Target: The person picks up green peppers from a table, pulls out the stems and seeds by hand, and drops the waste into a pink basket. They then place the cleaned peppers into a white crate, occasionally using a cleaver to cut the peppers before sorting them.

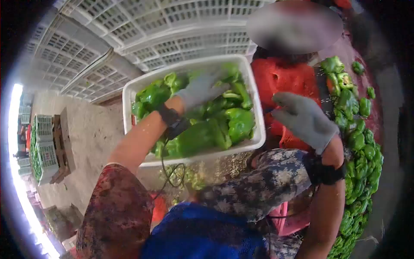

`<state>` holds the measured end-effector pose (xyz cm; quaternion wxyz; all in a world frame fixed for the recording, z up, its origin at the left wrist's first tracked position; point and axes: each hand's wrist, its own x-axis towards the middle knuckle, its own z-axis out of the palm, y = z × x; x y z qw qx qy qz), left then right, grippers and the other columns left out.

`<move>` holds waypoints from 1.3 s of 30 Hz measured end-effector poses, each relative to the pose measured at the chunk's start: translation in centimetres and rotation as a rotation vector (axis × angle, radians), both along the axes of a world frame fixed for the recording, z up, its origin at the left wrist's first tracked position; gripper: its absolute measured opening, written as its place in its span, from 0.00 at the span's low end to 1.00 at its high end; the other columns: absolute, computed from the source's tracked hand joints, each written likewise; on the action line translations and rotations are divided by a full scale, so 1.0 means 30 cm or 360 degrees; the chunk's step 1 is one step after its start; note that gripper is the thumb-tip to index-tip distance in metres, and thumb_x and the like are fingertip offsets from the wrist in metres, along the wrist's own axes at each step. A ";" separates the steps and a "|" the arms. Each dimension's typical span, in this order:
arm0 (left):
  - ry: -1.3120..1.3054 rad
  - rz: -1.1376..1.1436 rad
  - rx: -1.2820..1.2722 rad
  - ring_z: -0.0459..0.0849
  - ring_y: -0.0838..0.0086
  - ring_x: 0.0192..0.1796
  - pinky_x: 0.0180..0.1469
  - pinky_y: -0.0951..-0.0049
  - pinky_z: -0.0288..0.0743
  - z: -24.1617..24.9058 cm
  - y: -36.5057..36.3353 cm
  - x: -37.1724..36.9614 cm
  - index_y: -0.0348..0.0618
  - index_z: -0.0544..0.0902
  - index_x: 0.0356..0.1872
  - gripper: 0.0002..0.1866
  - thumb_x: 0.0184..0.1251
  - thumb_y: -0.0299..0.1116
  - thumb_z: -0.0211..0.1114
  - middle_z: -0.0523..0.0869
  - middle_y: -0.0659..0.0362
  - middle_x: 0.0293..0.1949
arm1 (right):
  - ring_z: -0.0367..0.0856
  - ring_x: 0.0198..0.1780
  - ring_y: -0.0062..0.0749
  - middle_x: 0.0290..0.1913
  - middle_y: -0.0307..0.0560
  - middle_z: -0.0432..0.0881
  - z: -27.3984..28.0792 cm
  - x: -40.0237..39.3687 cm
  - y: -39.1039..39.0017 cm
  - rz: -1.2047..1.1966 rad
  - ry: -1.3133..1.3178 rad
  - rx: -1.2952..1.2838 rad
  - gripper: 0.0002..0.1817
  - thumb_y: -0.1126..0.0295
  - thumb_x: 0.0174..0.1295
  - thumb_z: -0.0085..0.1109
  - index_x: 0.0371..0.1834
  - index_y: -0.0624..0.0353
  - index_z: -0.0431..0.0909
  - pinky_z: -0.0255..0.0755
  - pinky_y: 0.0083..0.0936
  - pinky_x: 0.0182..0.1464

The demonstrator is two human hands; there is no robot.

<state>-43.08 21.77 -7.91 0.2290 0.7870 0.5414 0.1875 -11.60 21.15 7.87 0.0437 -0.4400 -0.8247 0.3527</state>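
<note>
A white plastic crate [258,108] full of green bell peppers [240,124] stands in front of me. My left hand [199,90], in a grey glove, lies over the peppers inside the crate. It is somewhat blurred, but its fingers look stretched out, with no pepper visibly gripped. To the right of the crate, my right hand [302,117] hangs in the air, also gloved in grey. Thumb and fingers are apart and nothing is in them. Red mesh or cloth [286,75] lies behind it.
A long heap of green peppers [360,168] runs down the right side. Stacked white crates [172,28] form a wall behind. Farther left, more crates [46,149] stand on a pallet. Pepper scraps [192,178] litter the floor. Another person [297,28] is at the top right.
</note>
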 end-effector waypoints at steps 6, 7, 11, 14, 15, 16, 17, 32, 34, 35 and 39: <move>0.0667 0.0029 -0.0006 0.60 0.44 0.76 0.77 0.46 0.51 0.022 -0.438 -0.060 0.41 0.64 0.74 0.49 0.53 0.55 0.71 0.63 0.42 0.74 | 0.76 0.62 0.57 0.60 0.67 0.76 -0.233 -0.349 -0.030 0.0201 -0.0463 -0.0092 0.34 0.53 0.60 0.63 0.67 0.61 0.69 0.73 0.46 0.61; 0.0758 -0.0042 -0.0051 0.59 0.45 0.76 0.77 0.44 0.50 0.010 -0.466 -0.069 0.42 0.64 0.74 0.50 0.51 0.56 0.71 0.63 0.43 0.74 | 0.72 0.66 0.59 0.65 0.67 0.71 -0.310 -0.369 -0.064 0.0224 -0.0566 0.0001 0.39 0.53 0.58 0.65 0.70 0.60 0.66 0.71 0.47 0.64; 0.0597 0.0025 -0.0094 0.58 0.46 0.77 0.76 0.40 0.48 -0.025 -0.470 -0.079 0.45 0.69 0.72 0.48 0.48 0.57 0.72 0.62 0.44 0.75 | 0.57 0.75 0.65 0.77 0.67 0.54 -0.444 -0.446 -0.147 0.0219 -0.0859 0.0125 0.54 0.51 0.50 0.74 0.78 0.58 0.55 0.64 0.49 0.71; 0.0549 -0.0021 -0.0051 0.58 0.50 0.77 0.77 0.42 0.46 -0.050 -0.449 -0.092 0.41 0.75 0.66 0.41 0.59 0.63 0.63 0.64 0.44 0.74 | 0.56 0.75 0.65 0.77 0.68 0.54 -0.494 -0.444 -0.120 0.0261 -0.0807 0.0152 0.54 0.54 0.49 0.76 0.78 0.56 0.55 0.61 0.57 0.71; 0.0570 -0.0027 -0.0027 0.57 0.50 0.77 0.77 0.42 0.46 -0.076 -0.444 -0.092 0.41 0.75 0.67 0.41 0.60 0.63 0.62 0.64 0.45 0.74 | 0.56 0.75 0.65 0.76 0.68 0.54 -0.504 -0.446 -0.112 0.0278 -0.0810 0.0194 0.54 0.54 0.49 0.76 0.78 0.55 0.56 0.61 0.60 0.70; 0.0597 -0.0044 -0.0007 0.57 0.50 0.78 0.77 0.42 0.46 -0.117 -0.441 -0.090 0.41 0.75 0.67 0.41 0.61 0.63 0.61 0.64 0.45 0.74 | 0.56 0.76 0.64 0.76 0.69 0.54 -0.519 -0.452 -0.107 0.0286 -0.0808 0.0228 0.54 0.55 0.48 0.76 0.78 0.54 0.56 0.61 0.63 0.69; 0.0627 -0.0066 0.0010 0.56 0.51 0.78 0.77 0.42 0.46 -0.154 -0.444 -0.089 0.41 0.75 0.67 0.41 0.62 0.63 0.60 0.64 0.46 0.75 | 0.55 0.76 0.64 0.77 0.69 0.53 -0.540 -0.462 -0.105 0.0271 -0.0864 0.0250 0.54 0.55 0.48 0.77 0.78 0.53 0.55 0.61 0.66 0.68; 0.0178 0.0415 0.0436 0.63 0.42 0.74 0.75 0.47 0.56 0.101 -0.398 -0.280 0.41 0.67 0.72 0.36 0.67 0.48 0.62 0.68 0.39 0.70 | 0.52 0.78 0.58 0.78 0.62 0.54 -0.520 -0.385 -0.159 0.0269 -0.0749 0.0320 0.48 0.51 0.56 0.69 0.79 0.49 0.55 0.52 0.61 0.74; 0.0506 0.0782 0.0523 0.62 0.40 0.74 0.74 0.47 0.57 0.033 -0.371 -0.438 0.40 0.67 0.72 0.36 0.67 0.49 0.62 0.69 0.38 0.69 | 0.51 0.79 0.58 0.79 0.61 0.53 -0.462 -0.388 -0.176 0.0137 -0.0767 0.0275 0.53 0.50 0.54 0.70 0.79 0.53 0.52 0.52 0.56 0.75; 0.0554 0.0823 0.0435 0.62 0.39 0.74 0.74 0.46 0.57 -0.043 -0.352 -0.494 0.40 0.67 0.72 0.37 0.67 0.49 0.62 0.69 0.38 0.70 | 0.50 0.79 0.58 0.79 0.62 0.52 -0.434 -0.395 -0.177 0.0051 -0.0764 0.0229 0.54 0.49 0.53 0.71 0.79 0.55 0.52 0.53 0.55 0.75; 0.0724 0.0922 0.0248 0.60 0.39 0.75 0.74 0.46 0.56 -0.208 -0.335 -0.538 0.41 0.65 0.73 0.38 0.66 0.50 0.63 0.67 0.40 0.71 | 0.50 0.79 0.58 0.79 0.66 0.51 -0.442 -0.403 -0.178 0.0017 -0.0814 0.0130 0.60 0.46 0.48 0.74 0.79 0.59 0.50 0.54 0.53 0.75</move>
